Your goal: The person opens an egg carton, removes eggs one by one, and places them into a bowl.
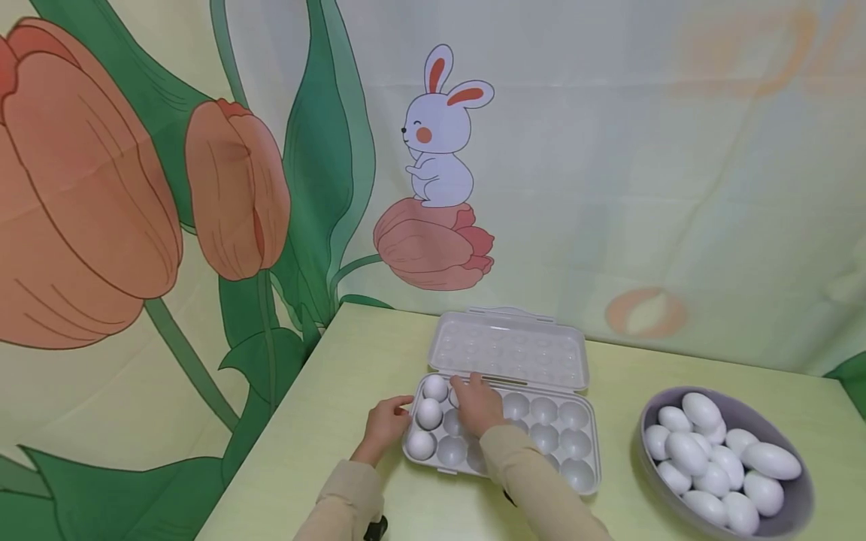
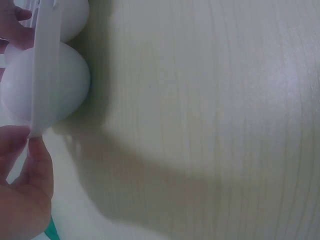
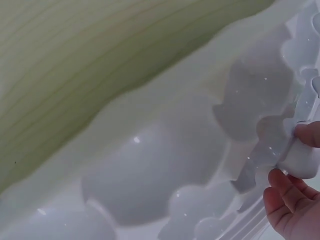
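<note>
An open plastic egg box (image 1: 587,467) lies on the table, its lid (image 1: 507,347) tipped back toward the wall. White eggs (image 1: 429,414) fill the three cups of its leftmost column. My left hand (image 1: 387,428) is at the box's left end; in the left wrist view its thumb and finger pinch the rim (image 2: 46,75). Over the back cup of the second column, my right hand (image 1: 479,406) holds a white egg (image 3: 300,159) between thumb and fingers. That egg is mostly hidden by the hand in the head view, and whether it touches the cup I cannot tell.
A grey-purple bowl (image 1: 651,469) heaped with several white eggs stands right of the box. The pale wood-grain table (image 1: 304,428) meets a printed cloth wall (image 1: 575,188) just behind the lid.
</note>
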